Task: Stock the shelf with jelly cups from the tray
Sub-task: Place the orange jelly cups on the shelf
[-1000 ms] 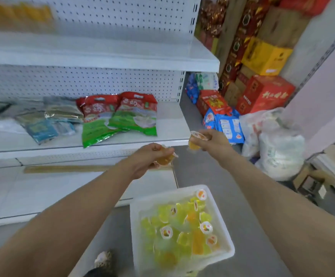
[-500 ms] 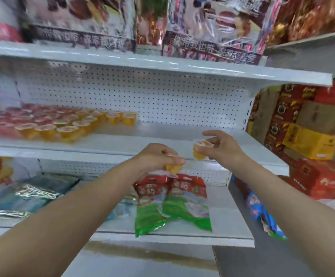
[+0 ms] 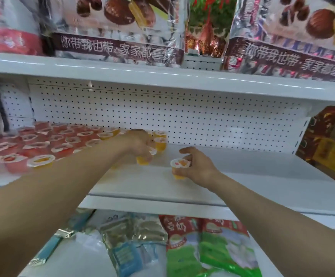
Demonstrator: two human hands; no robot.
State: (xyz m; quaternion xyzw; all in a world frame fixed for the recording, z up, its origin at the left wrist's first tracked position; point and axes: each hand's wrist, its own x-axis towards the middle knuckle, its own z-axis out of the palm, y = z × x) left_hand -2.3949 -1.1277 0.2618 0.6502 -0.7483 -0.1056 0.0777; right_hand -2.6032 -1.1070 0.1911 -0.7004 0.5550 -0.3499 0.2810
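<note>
Rows of red jelly cups (image 3: 33, 145) and orange jelly cups (image 3: 160, 141) stand on the left half of the white middle shelf (image 3: 252, 176). My left hand (image 3: 140, 144) reaches over the shelf and holds an orange jelly cup (image 3: 142, 159) at the right end of the rows. My right hand (image 3: 196, 166) grips another orange jelly cup (image 3: 179, 166) with a white lid, low over the bare shelf surface to the right of the rows. The tray is out of view.
Large snack bags (image 3: 118, 27) fill the shelf above. Green and red packets (image 3: 208, 246) and blue and silver packets (image 3: 126, 248) lie on the shelf below. Red and yellow cartons (image 3: 330, 144) stand stacked at the right of the shelving.
The view has risen from the tray on the floor to the middle shelf. Both hands have carried their cups forward over that shelf, the left one up to the rows.
</note>
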